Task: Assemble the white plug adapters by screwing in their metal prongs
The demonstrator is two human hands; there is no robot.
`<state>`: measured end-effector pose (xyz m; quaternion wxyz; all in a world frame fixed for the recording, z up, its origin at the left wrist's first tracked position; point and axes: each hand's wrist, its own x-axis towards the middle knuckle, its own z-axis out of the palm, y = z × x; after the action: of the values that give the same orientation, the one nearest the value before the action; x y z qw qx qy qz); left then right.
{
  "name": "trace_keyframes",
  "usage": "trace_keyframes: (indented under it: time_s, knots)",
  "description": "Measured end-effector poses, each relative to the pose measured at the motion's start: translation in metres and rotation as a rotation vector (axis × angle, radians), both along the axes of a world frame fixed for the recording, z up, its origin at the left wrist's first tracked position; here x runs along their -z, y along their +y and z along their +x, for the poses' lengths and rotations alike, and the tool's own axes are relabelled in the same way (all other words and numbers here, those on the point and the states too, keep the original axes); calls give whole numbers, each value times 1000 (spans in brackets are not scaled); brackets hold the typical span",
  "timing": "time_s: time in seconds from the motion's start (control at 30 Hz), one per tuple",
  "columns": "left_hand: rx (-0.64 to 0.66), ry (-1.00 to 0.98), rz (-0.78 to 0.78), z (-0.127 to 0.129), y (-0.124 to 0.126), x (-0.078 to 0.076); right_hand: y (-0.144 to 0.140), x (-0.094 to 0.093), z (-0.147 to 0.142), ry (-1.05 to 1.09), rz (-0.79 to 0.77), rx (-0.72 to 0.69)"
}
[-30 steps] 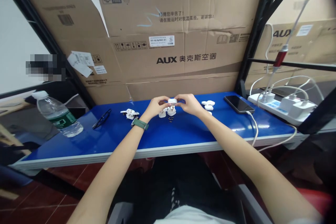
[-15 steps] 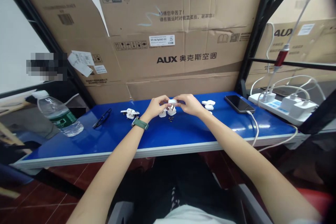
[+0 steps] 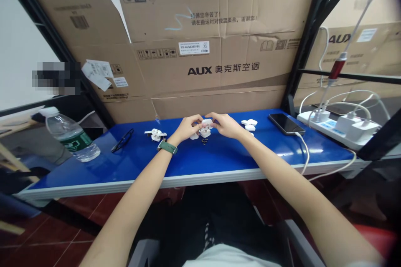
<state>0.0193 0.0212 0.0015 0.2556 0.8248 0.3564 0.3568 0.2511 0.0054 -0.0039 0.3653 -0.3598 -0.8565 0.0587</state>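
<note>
Both hands meet over the middle of the blue table. My left hand point(image 3: 188, 127) pinches the left side of a small rounded white plastic piece point(image 3: 206, 123), which looks like part of a plug. On its right side, the fingertips of my right hand point(image 3: 226, 125) close on the same piece. Just below, a second white piece with metal parts point(image 3: 205, 133) sits on the table. Another white piece point(image 3: 194, 136) lies partly hidden by my left hand. Several tiny dark pins or screws point(image 3: 204, 142) are scattered in front.
More white pieces with metal parts point(image 3: 156, 134) lie to the left, and stacked white pieces point(image 3: 249, 124) to the right. Glasses point(image 3: 123, 140) and a water bottle point(image 3: 70, 135) stand further left. A cabled phone point(image 3: 286, 124) and a power strip point(image 3: 332, 127) are right; cardboard point(image 3: 219, 87) walls the back.
The white piece between my hands has tilted, so its broad flat face now shows toward me. My hands stay in nearly the same place.
</note>
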Motion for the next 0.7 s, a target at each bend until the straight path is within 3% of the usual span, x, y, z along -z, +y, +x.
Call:
trace_keyframes:
  time_s: [0.33, 0.7]
  knots:
    - [-2, 77, -13, 0, 1, 2, 3, 4, 1, -41, -83, -65]
    - [50, 187, -7, -1, 1, 5, 7, 7, 3, -116, -175, -47]
